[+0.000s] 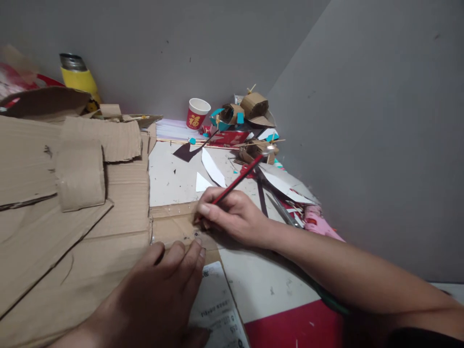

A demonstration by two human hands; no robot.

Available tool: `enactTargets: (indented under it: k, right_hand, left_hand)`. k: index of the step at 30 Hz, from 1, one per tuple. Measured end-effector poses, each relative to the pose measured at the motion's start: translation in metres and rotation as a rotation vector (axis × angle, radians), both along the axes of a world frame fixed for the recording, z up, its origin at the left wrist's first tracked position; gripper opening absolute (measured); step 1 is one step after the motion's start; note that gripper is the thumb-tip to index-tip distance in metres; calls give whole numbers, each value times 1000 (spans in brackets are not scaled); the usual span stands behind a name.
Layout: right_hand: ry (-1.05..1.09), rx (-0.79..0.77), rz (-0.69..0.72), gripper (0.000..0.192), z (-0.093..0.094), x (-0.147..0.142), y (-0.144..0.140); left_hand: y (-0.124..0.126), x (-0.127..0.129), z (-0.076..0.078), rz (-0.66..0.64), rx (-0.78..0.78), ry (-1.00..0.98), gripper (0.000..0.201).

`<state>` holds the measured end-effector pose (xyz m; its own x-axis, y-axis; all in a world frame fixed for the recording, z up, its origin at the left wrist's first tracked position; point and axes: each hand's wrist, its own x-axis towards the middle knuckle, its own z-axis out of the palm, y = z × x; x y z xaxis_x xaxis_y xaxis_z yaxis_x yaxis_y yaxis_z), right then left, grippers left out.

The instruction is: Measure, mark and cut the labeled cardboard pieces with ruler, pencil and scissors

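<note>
My right hand (232,215) grips a red pencil (239,179) with its tip down on a small flap of brown cardboard (174,227). The pencil's silver end points up and to the right. My left hand (159,285) lies flat, fingers together, pressing on the large cardboard sheet (90,261) just below the pencil tip. A printed white label (215,304) on the cardboard shows beside the left hand's fingers.
Stacked cardboard pieces (83,164) cover the left. A yellow flask (78,77) stands at the back left, a red paper cup (196,113) and small cardboard models (250,111) at the back. Paper scraps (212,169), scissors (279,205) and grey walls close off the right.
</note>
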<state>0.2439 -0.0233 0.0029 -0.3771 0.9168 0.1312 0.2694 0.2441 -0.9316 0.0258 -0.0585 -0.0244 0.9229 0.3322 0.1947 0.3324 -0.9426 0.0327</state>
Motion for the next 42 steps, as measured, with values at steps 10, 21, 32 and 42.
enactTargets:
  k: [10, 21, 32, 42]
  right_hand:
    - [-709, 367, 114, 27, 25, 63, -38]
    - [-724, 483, 43, 30, -6, 87, -62]
    - [-703, 495, 54, 27, -10, 88, -60]
    - [-658, 468, -45, 34, 7, 81, -61]
  left_hand:
    - [-2, 1, 3, 22, 38, -2, 67]
    - [-8, 7, 22, 133, 2, 232, 71]
    - [-8, 6, 20, 132, 2, 238, 72]
    - [-9, 4, 14, 135, -4, 203, 70]
